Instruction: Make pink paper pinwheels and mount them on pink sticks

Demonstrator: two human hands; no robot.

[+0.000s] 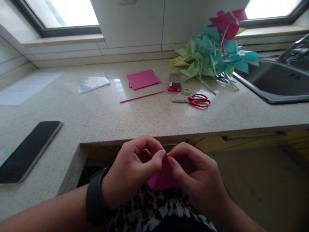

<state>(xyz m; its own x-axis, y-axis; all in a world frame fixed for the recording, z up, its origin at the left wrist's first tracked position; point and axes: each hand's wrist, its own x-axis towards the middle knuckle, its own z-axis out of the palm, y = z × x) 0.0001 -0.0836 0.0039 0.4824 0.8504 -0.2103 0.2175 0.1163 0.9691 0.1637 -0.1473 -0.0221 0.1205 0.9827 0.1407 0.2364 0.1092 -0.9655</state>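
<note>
Blown-out windows [62,13], glare on countertop [120,87], warped edges

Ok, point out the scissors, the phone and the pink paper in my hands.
scissors [196,101], head view, on the pivot by the red handles.
phone [29,149], head view, middle of the dark screen.
pink paper [164,178], head view, on the part showing between the hands.

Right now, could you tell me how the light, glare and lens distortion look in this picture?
Head view: the two windows are blown out white; their glare shines on the countertop beside the pink paper stack. The counter edge bows from wide-angle distortion. Left hand and right hand, pinching the pink sheet, sit in dimmer light, slightly soft.
</note>
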